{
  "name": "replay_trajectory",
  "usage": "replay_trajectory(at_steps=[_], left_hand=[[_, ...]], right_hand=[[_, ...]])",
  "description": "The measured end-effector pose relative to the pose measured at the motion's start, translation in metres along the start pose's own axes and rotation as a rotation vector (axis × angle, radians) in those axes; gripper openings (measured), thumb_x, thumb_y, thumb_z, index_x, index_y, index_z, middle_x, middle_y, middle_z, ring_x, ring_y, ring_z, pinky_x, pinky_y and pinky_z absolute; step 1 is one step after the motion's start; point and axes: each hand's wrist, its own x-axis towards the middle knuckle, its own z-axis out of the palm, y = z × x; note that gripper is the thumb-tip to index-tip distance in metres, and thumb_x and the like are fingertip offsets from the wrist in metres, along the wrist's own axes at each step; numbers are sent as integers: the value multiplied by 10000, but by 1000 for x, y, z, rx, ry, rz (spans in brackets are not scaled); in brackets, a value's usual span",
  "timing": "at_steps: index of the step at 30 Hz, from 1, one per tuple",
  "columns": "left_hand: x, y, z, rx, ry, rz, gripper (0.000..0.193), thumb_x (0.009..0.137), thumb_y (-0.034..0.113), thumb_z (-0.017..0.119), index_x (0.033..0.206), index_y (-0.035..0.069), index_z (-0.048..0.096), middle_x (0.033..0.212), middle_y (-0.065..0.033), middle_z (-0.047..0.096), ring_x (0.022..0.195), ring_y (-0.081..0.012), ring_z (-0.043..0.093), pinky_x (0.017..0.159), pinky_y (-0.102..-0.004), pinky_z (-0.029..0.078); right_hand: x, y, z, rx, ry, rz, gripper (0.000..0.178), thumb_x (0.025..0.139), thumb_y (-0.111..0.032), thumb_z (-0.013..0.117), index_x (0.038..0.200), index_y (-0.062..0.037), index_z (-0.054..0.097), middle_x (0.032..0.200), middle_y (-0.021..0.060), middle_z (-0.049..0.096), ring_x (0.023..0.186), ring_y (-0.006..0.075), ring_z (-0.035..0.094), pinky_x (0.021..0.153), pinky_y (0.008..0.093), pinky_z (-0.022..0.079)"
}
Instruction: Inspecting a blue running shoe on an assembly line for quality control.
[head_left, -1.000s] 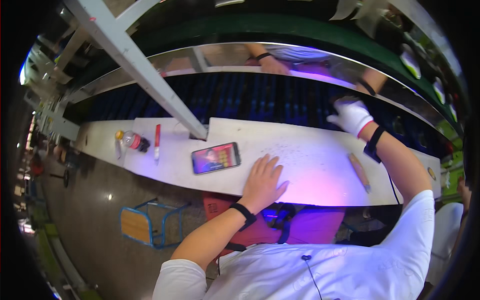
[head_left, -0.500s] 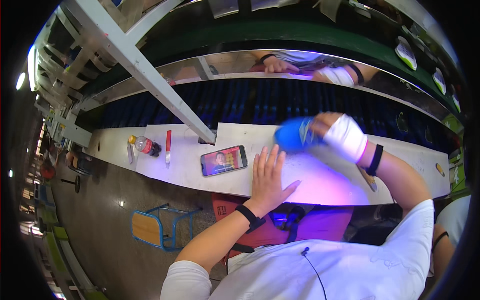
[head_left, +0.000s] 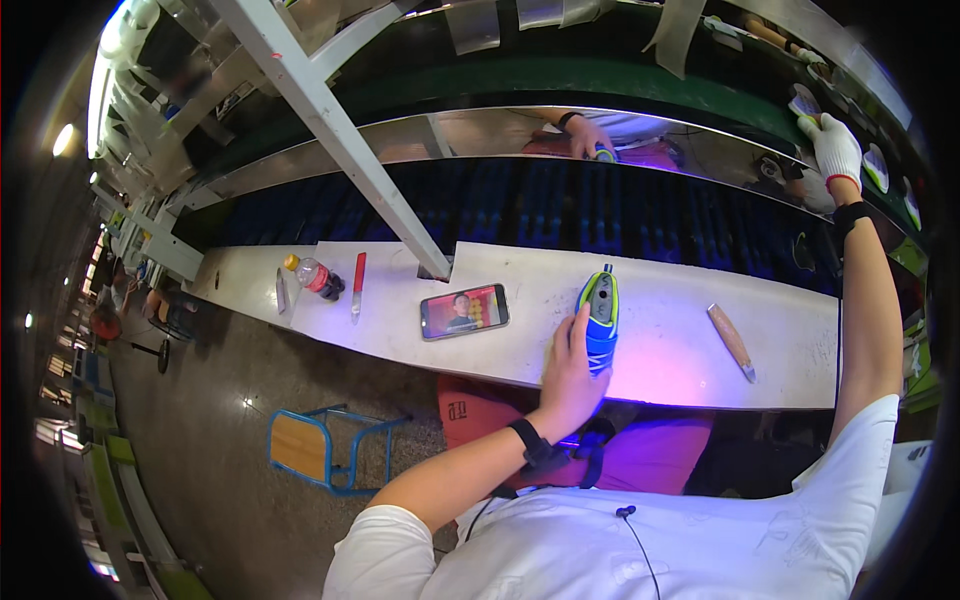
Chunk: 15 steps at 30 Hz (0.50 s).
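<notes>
On the white worktable (head_left: 500, 352) stands a blue shoe (head_left: 602, 315) with lime-green trim and a grey piece filling its opening. My bare left hand (head_left: 573, 382) is closed around the left side and near end of this shoe. My right hand (head_left: 838, 152), in a white knit glove, stretches to the raised green belt at the far right. Its fingers are closed at a light-coloured shoe sole (head_left: 803, 101) with a yellow-green edge; the fingers partly cover it. Another sole (head_left: 876, 167) lies just beside that hand.
A phone (head_left: 464, 312) with a lit screen lies left of the shoe. Farther left are a red-handled tool (head_left: 358, 285) and a drink bottle (head_left: 318, 277). A wooden-handled tool (head_left: 731, 342) lies at right. A metal post (head_left: 340, 130) slants down to the table before a dark roller conveyor (head_left: 500, 205).
The blue shoe has passed from my right hand to my left, which lay flat on the table before. My right hand has moved up and right to the sole on the belt.
</notes>
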Motion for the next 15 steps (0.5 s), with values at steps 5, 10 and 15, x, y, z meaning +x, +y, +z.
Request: replay_trajectory(at_steps=[5, 10, 15], left_hand=[[-44, -4, -5, -75, 28, 285, 896, 952, 165, 809, 1697, 57, 322, 1736, -299, 313, 1631, -506, 280, 1328, -607, 266], [-47, -46, -40, 610, -377, 897, 552, 1005, 277, 648, 1533, 129, 585, 1691, -94, 500, 1644, -286, 358, 1330, -604, 285], [8, -3, -49, 423, -194, 1052, 458, 973, 178, 670, 1425, 103, 657, 1506, -126, 668, 1468, -315, 590, 1240, -564, 448]], right_hand=[[-121, -64, -57, 131, 338, -781, 277, 1005, -62, 735, 1278, -28, 706, 1312, 205, 743, 1188, 417, 721, 1009, 432, 579], [-286, -61, -127, 631, 127, -753, 407, 1032, -331, 743, 1272, -3, 721, 1228, 214, 805, 1029, 324, 782, 898, 422, 598], [-344, -63, -95, 629, -233, -186, 226, 931, -192, 825, 1005, 1, 732, 857, 128, 750, 782, 203, 732, 723, 307, 555]])
